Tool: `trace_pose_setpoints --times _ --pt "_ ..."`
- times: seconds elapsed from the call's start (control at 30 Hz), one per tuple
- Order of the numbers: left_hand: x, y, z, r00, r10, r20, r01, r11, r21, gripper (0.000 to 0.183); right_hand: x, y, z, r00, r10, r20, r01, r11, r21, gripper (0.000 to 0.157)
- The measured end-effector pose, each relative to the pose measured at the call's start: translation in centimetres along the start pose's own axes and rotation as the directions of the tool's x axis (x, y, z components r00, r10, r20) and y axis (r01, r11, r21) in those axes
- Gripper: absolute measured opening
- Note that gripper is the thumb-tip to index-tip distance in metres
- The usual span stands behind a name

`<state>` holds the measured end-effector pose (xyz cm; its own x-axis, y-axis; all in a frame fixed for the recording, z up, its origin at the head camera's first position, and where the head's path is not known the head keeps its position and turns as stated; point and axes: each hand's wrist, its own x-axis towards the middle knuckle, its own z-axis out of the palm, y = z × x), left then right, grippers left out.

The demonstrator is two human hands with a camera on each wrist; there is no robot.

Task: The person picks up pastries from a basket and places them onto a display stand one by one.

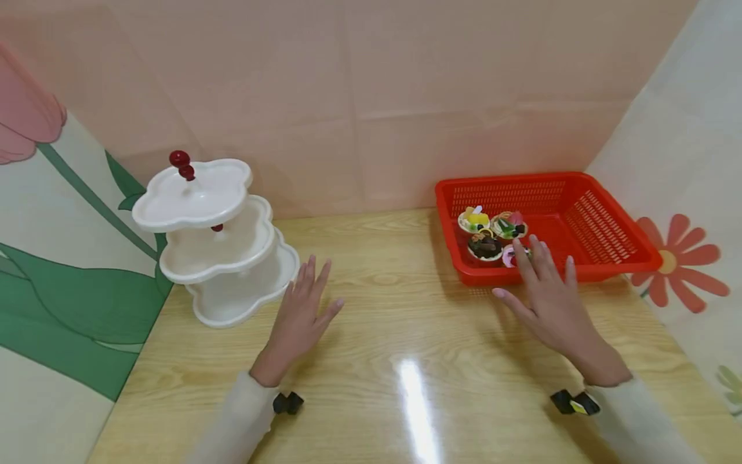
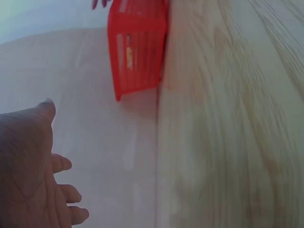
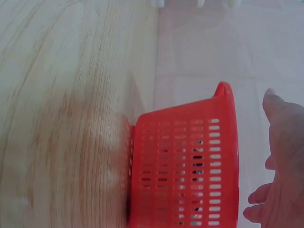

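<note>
While my right hand [image 1: 551,303] hovers with fingers spread and holding nothing at the near rim of the red basket [image 1: 603,258], my left hand [image 1: 301,316] floats open above the wooden table [image 1: 406,361], beside the white three-tier stand [image 1: 214,238]. Four small toy cakes [image 1: 489,233] sit in the basket's near left corner. No writing is legible on anything.

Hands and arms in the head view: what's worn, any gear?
Both hands, left hand and right hand, are bare: no gloves or rings visible. Each forearm has a pale cream long sleeve. A small black device sits at each wrist; the right one carries a yellow mark.
</note>
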<state>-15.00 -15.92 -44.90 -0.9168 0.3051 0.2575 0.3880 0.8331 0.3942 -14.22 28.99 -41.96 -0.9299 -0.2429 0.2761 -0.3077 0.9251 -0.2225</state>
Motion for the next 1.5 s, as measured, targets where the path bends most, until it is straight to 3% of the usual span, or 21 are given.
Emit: trace_pose_setpoints --times 0.2,0.33,0.47,0.67,0.93,1.27,1.4,1.5 --pt "2.6 2.4 2.0 0.996 0.080 0.030 -0.072 0.978 -0.197 0.068 -0.7 1.8 -0.6 0.999 0.026 -0.025 -0.025 0.999 0.044 0.090" --pt "3.8 4.4 3.2 0.993 0.089 0.075 -0.061 0.944 -0.323 0.066 -1.2 3.6 -1.2 0.998 0.056 -0.020 -0.055 0.998 0.041 0.088" --pt "4.9 6.6 4.4 0.988 0.094 0.124 -0.036 0.915 -0.402 0.064 -1.3 5.7 -1.7 0.997 0.074 -0.022 -0.073 0.997 0.034 0.086" --pt "6.5 9.7 5.5 0.975 0.178 0.136 -0.096 0.881 -0.464 0.063 -0.8 7.8 -2.6 0.994 0.099 -0.037 -0.098 0.995 0.033 0.081" --pt "8.4 12.5 6.8 0.963 0.236 0.128 -0.148 0.864 -0.481 0.066 -0.8 11.8 -3.5 0.980 0.196 -0.039 -0.195 0.980 0.039 0.081" --pt "9.7 14.8 8.1 0.941 0.314 0.123 -0.232 0.868 -0.438 0.071 -0.3 16.1 -4.0 0.935 0.353 -0.017 -0.353 0.935 0.014 0.097" --pt "9.8 15.4 8.5 0.920 0.361 0.156 -0.282 0.883 -0.375 0.071 -0.1 16.7 -4.2 0.913 0.407 0.013 -0.408 0.913 0.011 0.102" --pt "9.8 15.7 8.6 0.901 0.392 0.184 -0.328 0.895 -0.303 0.070 -0.3 16.7 -4.3 0.909 0.415 0.040 -0.416 0.909 0.024 0.102"
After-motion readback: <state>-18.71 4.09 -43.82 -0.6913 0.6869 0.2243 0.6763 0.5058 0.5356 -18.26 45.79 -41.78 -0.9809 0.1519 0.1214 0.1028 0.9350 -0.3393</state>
